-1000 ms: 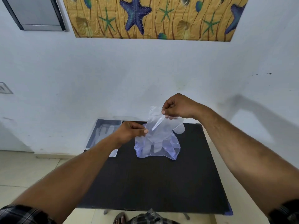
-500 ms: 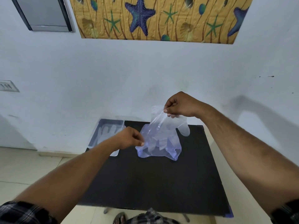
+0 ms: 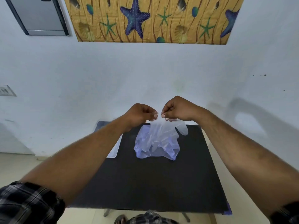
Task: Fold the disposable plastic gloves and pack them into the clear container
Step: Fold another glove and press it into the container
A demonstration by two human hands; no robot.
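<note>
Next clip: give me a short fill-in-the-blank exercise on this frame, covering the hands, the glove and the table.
1. The left hand and right hand both pinch the top edge of a clear plastic ____, held above the pile of gloves.
2. The pile rests on a table whose top is ____ in colour.
3. The clear container sits at the table's ____ edge, partly hidden by the left forearm.
4. The large blue shape on the wall picture is a ____.

Missing words: glove; black; left; starfish

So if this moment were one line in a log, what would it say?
step: lifting one glove | left hand: pinching cuff | right hand: pinching cuff | pile: on table | container: left, behind arm
</note>
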